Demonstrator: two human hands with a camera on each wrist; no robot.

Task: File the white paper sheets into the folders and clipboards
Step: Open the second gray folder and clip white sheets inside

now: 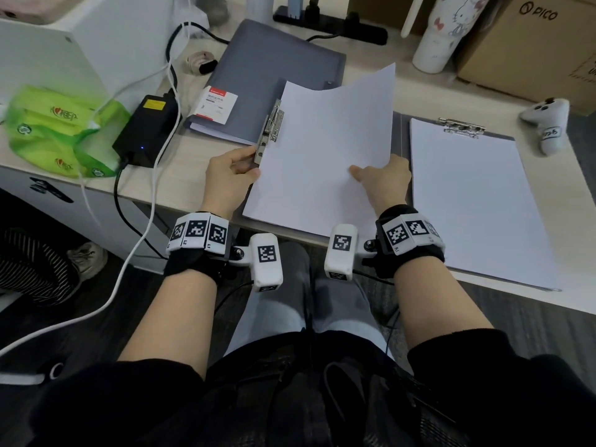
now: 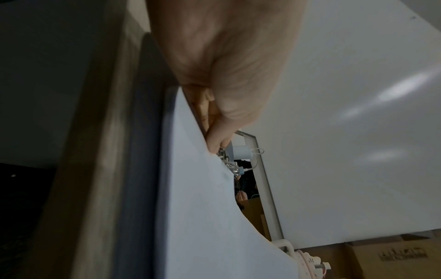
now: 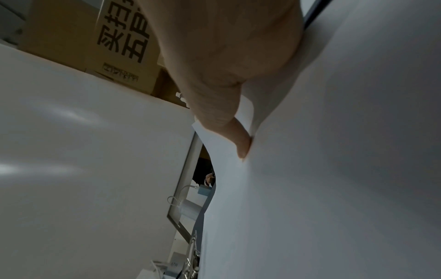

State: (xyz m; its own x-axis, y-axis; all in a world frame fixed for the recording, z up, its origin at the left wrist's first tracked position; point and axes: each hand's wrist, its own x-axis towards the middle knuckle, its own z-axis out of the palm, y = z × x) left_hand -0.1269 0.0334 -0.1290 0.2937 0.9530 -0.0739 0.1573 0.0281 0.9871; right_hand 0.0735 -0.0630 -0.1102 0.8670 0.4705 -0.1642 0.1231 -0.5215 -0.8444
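A white paper sheet (image 1: pixel 322 156) lies slanted over a grey clip folder at the desk's front, its far right corner curling upward. The folder's metal clip (image 1: pixel 270 127) runs along the sheet's left edge. My left hand (image 1: pixel 250 162) pinches the near end of that clip; the left wrist view shows my fingers (image 2: pixel 219 139) curled at the clip (image 2: pixel 227 164) beside the sheet (image 2: pixel 203 207). My right hand (image 1: pixel 371 175) grips the sheet's right edge, thumb (image 3: pixel 231 132) on top of the paper (image 3: pixel 322 169), the other fingers hidden beneath. Another clipboard (image 1: pixel 512 137) to the right holds a sheet (image 1: pixel 474 204) under its clip (image 1: pixel 461 127).
A closed grey folder (image 1: pixel 274 69) with a label lies behind the sheet. Green tissue packs (image 1: pixel 58 133), a black power brick (image 1: pixel 145 130) and white cables crowd the left. A white tumbler (image 1: pixel 442 37), a cardboard box (image 1: pixel 532 43) and a white controller (image 1: pixel 545 124) stand at the back right.
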